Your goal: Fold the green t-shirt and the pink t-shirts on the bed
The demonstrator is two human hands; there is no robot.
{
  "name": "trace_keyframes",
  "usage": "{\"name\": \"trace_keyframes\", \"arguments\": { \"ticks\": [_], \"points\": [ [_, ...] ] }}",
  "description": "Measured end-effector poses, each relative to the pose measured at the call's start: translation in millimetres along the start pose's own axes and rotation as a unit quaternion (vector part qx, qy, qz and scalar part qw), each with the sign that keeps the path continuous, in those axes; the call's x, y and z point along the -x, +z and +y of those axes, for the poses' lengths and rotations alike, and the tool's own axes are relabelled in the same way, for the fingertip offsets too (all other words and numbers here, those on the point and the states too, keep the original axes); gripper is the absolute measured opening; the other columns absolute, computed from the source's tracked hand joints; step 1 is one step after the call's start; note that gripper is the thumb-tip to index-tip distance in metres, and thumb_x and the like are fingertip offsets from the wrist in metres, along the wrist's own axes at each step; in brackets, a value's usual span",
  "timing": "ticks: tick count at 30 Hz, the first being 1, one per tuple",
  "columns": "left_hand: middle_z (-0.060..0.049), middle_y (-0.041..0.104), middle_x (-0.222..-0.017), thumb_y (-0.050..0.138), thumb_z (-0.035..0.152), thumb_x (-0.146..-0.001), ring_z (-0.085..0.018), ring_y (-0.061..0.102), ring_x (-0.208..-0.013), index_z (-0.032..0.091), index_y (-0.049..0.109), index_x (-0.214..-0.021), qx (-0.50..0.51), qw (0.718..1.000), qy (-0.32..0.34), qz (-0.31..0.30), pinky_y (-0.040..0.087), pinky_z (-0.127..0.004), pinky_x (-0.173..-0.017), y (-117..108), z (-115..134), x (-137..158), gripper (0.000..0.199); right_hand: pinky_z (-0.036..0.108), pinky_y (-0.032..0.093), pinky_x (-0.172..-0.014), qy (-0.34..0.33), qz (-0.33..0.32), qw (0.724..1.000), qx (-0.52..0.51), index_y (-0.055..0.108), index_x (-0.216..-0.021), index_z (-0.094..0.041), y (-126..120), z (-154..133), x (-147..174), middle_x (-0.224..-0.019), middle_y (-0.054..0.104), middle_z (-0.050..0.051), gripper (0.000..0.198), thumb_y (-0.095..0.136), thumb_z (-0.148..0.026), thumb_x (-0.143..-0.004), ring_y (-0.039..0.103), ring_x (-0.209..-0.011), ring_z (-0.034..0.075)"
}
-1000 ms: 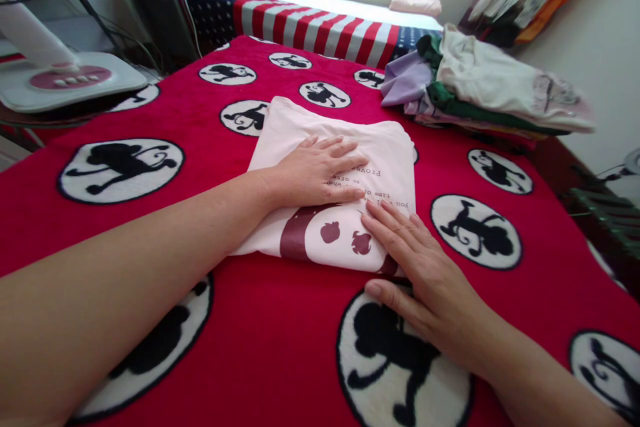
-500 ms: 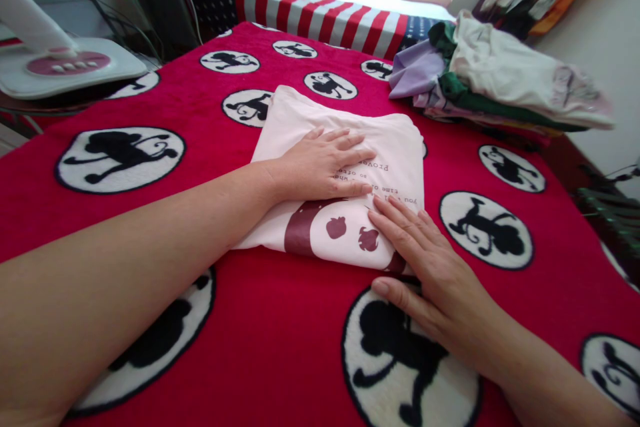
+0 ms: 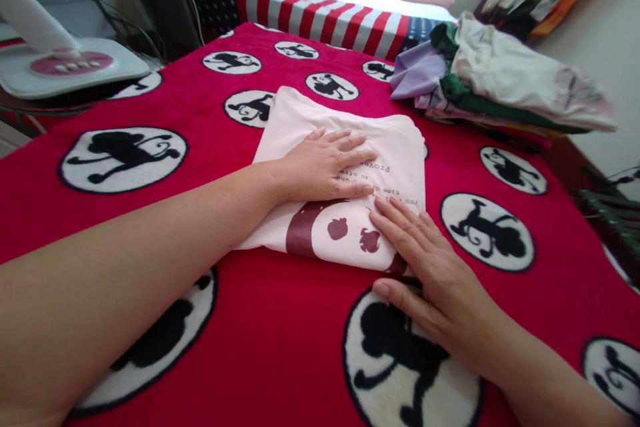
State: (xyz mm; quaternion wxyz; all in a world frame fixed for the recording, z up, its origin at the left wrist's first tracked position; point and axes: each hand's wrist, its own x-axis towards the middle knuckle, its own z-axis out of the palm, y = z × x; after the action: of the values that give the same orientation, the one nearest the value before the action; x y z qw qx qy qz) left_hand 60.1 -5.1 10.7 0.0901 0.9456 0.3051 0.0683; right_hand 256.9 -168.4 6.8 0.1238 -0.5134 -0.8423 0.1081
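Neither hand is gripping anything: left hand (image 3: pixel 327 167) is flat with fingers a bit spread, right hand (image 3: pixel 430 267) is flat too, thumb off the near edge. The folded pale pink garment (image 3: pixel 295 120) is right under both, left palm around its middle, right fingers on the near right corner. Lettering (image 3: pixel 385 190) peeks out past the left fingertips, upside down to the wearer: I get "you", "time", "so ofte" and "Prove", rest is covered. So the print's top points toward the wearer. Looks squarish, can't really call a long axis. Red blanket (image 3: pixel 280 333) with monkey ovals underneath, clothes pile (image 3: pixel 520 73) beyond the right hand, fan base (image 3: pixel 75 70) way off past the left forearm.
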Motion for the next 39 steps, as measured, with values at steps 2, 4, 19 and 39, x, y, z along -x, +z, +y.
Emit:
{"name": "trace_keyframes", "arguments": {
  "ticks": [2,4,19,39],
  "points": [
    [0.0,0.021,-0.161,0.038,0.064,-0.091,-0.028,0.015,-0.148,0.03,0.034,-0.149,-0.001,1.0,-0.001,0.002,0.006,-0.047,-0.119,-0.1,0.2,0.1,0.067,0.052,0.018,-0.12,-0.001,-0.001,1.0,0.003,0.028,-0.152,-0.027,0.2,0.0,0.1,-0.16,0.025,0.005,0.064,0.05,-0.044,-0.094,0.015,-0.149,0.023],
    [-0.001,0.021,-0.161,0.038,0.064,-0.092,-0.028,0.015,-0.148,0.03,0.034,-0.149,-0.001,1.0,-0.003,0.002,0.006,-0.047,-0.119,-0.3,0.5,0.2,0.067,0.052,0.018,-0.12,-0.002,0.0,1.0,0.004,0.027,-0.152,-0.027,0.6,0.3,0.1,-0.16,0.025,0.005,0.064,0.05,-0.044,-0.094,0.015,-0.149,0.023],
    [0.0,0.02,-0.161,0.038,0.065,-0.091,-0.028,0.015,-0.148,0.031,0.034,-0.15,-0.001,1.0,-0.004,-0.001,0.006,-0.046,-0.119,-0.6,0.8,0.1,0.067,0.052,0.019,-0.12,-0.003,0.004,1.0,0.003,0.028,-0.152,-0.028,0.7,1.2,-0.7,-0.16,0.026,0.005,0.065,0.051,-0.043,-0.093,0.017,-0.148,0.024],
    [-0.002,0.022,-0.161,0.039,0.064,-0.092,-0.028,0.017,-0.148,0.03,0.035,-0.149,-0.007,1.0,-0.001,0.008,0.008,-0.047,-0.119,-0.7,0.9,0.7,0.067,0.052,0.02,-0.119,-0.004,0.003,1.0,0.009,0.027,-0.152,-0.027,1.3,0.9,-0.7,-0.16,0.025,0.006,0.064,0.05,-0.044,-0.094,0.017,-0.148,0.024]
  ]
}}
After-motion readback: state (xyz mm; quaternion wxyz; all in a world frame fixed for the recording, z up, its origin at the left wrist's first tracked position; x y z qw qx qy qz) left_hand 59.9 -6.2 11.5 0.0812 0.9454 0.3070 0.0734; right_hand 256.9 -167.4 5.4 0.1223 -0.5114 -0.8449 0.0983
